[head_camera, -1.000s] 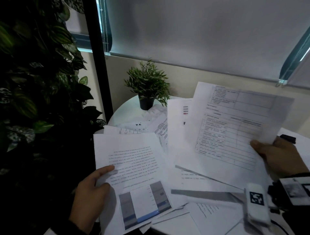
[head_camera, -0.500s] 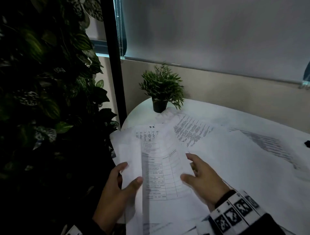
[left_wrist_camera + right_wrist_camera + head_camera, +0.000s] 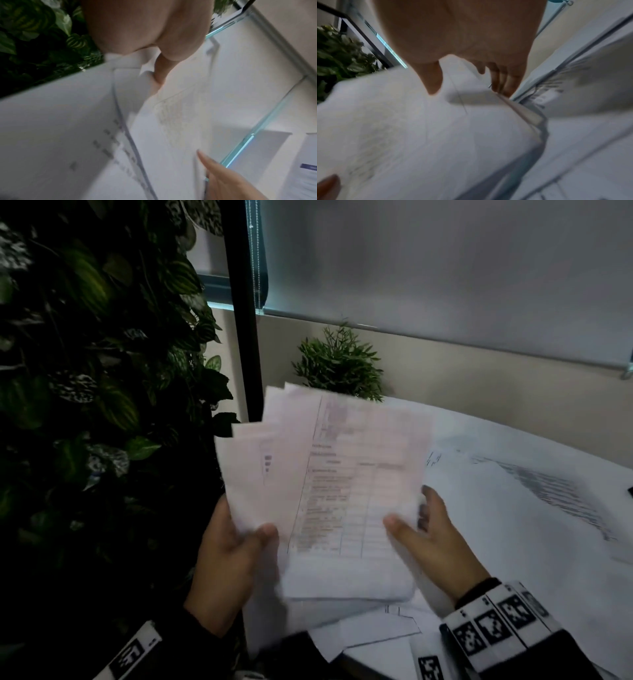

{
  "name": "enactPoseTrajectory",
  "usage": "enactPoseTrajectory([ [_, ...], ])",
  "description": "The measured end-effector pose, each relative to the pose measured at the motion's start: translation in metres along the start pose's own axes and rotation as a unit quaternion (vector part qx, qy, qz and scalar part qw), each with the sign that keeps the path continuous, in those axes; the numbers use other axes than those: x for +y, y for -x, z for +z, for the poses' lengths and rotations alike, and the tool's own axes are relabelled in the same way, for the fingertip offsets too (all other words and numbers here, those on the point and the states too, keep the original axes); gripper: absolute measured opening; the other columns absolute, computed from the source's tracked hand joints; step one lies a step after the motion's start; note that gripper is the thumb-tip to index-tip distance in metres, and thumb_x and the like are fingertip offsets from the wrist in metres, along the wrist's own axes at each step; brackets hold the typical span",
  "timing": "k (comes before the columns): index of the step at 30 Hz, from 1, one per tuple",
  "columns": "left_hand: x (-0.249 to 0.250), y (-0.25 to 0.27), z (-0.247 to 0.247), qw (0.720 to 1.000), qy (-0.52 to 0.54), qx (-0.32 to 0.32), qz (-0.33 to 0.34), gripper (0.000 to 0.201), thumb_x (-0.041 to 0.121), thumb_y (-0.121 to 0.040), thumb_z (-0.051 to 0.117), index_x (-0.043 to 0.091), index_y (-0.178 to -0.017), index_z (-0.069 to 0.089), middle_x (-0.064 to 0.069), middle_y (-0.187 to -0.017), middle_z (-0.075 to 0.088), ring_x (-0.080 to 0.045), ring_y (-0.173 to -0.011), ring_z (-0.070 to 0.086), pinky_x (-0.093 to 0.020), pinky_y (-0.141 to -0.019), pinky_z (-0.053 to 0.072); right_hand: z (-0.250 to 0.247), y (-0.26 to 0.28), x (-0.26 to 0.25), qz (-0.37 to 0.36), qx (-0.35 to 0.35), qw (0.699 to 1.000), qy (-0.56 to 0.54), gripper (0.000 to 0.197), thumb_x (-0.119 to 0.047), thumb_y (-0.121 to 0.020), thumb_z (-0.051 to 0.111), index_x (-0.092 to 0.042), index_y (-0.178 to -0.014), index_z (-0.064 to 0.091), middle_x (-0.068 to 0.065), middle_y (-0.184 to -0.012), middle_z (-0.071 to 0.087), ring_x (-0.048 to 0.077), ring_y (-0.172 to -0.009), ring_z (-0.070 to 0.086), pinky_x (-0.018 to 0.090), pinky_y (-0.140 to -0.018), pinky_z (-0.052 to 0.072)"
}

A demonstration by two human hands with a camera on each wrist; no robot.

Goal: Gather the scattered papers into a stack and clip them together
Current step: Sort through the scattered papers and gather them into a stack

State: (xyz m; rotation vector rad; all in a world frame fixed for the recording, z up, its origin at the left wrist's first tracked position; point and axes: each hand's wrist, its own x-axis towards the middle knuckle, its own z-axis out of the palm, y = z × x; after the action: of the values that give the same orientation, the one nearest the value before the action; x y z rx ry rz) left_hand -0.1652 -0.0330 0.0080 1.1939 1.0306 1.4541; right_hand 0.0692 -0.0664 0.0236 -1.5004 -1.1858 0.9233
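Your left hand (image 3: 227,559) has its grip pinched on the fanned papers (image 3: 329,474); your right hand (image 3: 435,542) grips their other edge, above the desk (image 3: 513,559).

The head view looks forward and down from above onto the sheaf of papers (image 3: 329,491), with the surface (image 3: 513,446) and a potted plant (image 3: 339,364) beyond. The left wrist view sits very close behind the left hand (image 3: 145,27), facing along it onto the same papers (image 3: 60,121). The right wrist view looks likewise past the right hand (image 3: 462,31) at those papers (image 3: 436,135). All three views share the sheaf.
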Motion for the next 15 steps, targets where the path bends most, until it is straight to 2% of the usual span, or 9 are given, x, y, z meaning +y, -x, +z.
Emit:
enactPoseTrajectory([
  [1,0.008,0.0,0.001,0.999,0.021,-0.005,0.028,0.052,-0.016,-0.082,0.056,0.027,-0.112,0.057,0.009,-0.108,0.071,-0.012,-0.106,0.065,-0.023,-0.086,0.052,-0.001,0.001,-0.005,-0.029,0.013,0.999,-0.037,0.059,-0.039,-0.079,0.066,-0.025,-0.13,0.042,-0.013,-0.12,0.06,-0.001,-0.113,0.056,0.026,-0.097,0.043],
  [2,0.018,0.0,0.004,0.998,0.033,-0.015,0.055,0.051,-0.014,-0.085,0.053,0.028,-0.114,0.055,0.014,-0.109,0.071,-0.007,-0.106,0.064,-0.018,-0.083,0.052,-0.001,0.003,-0.015,-0.063,0.038,0.996,-0.052,0.036,-0.034,-0.082,0.062,-0.027,-0.115,0.05,-0.019,-0.106,0.065,-0.01,-0.102,0.058,0.019,-0.089,0.043],
  [3,0.027,0.001,0.006,0.996,0.038,-0.026,0.082,0.048,-0.009,-0.087,0.051,0.03,-0.116,0.053,0.018,-0.111,0.069,-0.003,-0.107,0.063,-0.015,-0.083,0.051,-0.002,0.005,-0.024,-0.093,0.056,0.992,-0.064,0.021,-0.028,-0.085,0.059,-0.031,-0.104,0.052,-0.023,-0.096,0.065,-0.016,-0.094,0.058,0.014,-0.083,0.043],
  [4,0.034,0.003,0.009,0.993,0.04,-0.035,0.102,0.044,-0.003,-0.089,0.05,0.03,-0.118,0.051,0.02,-0.113,0.067,-0.001,-0.108,0.062,-0.013,-0.084,0.05,-0.001,0.007,-0.032,-0.125,0.069,0.987,-0.074,0.019,-0.024,-0.086,0.057,-0.034,-0.101,0.051,-0.026,-0.095,0.065,-0.016,-0.094,0.058,0.01,-0.083,0.043],
  [6,0.041,0.006,0.01,0.99,0.042,-0.052,0.126,0.041,0.008,-0.087,0.05,0.03,-0.121,0.046,0.022,-0.116,0.065,0.001,-0.111,0.06,-0.013,-0.086,0.049,-0.003,0.008,-0.039,-0.172,0.073,0.978,-0.088,0.029,-0.013,-0.09,0.053,-0.034,-0.109,0.047,-0.031,-0.101,0.064,-0.011,-0.101,0.057,0.007,-0.085,0.044],
  [10,0.023,0.003,0.005,0.991,0.0,-0.073,0.111,0.036,0.024,-0.09,0.063,0.033,-0.119,0.044,0.022,-0.119,0.061,0.002,-0.113,0.057,-0.015,-0.089,0.048,-0.002,0.01,-0.03,-0.165,0.09,0.977,-0.099,0.042,0.004,-0.089,0.051,-0.032,-0.109,0.044,-0.029,-0.097,0.066,-0.008,-0.095,0.06,0.01,-0.082,0.046],
  [12,0.012,0.004,0.003,0.992,-0.039,-0.079,0.09,0.033,0.036,-0.082,0.062,0.031,-0.112,0.047,0.022,-0.112,0.063,0.002,-0.108,0.059,-0.014,-0.086,0.048,0.0,0.012,-0.021,-0.136,0.078,0.983,-0.099,0.042,0.006,-0.089,0.05,-0.031,-0.109,0.045,-0.024,-0.097,0.068,-0.003,-0.095,0.062,0.017,-0.086,0.048],
  [14,0.003,0.006,0.005,0.993,-0.057,-0.075,0.074,0.025,0.03,-0.087,0.062,0.029,-0.108,0.049,0.021,-0.108,0.064,0.003,-0.104,0.06,-0.011,-0.083,0.048,0.002,0.014,-0.01,-0.112,0.079,0.987,-0.085,0.041,0.005,-0.089,0.051,-0.032,-0.107,0.047,-0.02,-0.101,0.068,0.002,-0.099,0.062,0.031,-0.094,0.046],
  [15,0.0,0.008,0.007,0.993,-0.057,-0.075,0.074,0.022,0.026,-0.089,0.06,0.028,-0.108,0.049,0.021,-0.107,0.065,0.004,-0.101,0.061,-0.01,-0.081,0.048,0.004,0.015,-0.006,-0.107,0.082,0.988,-0.077,0.042,0.004,-0.088,0.052,-0.034,-0.105,0.048,-0.019,-0.102,0.067,0.004,-0.101,0.061,0.034,-0.096,0.045],
])
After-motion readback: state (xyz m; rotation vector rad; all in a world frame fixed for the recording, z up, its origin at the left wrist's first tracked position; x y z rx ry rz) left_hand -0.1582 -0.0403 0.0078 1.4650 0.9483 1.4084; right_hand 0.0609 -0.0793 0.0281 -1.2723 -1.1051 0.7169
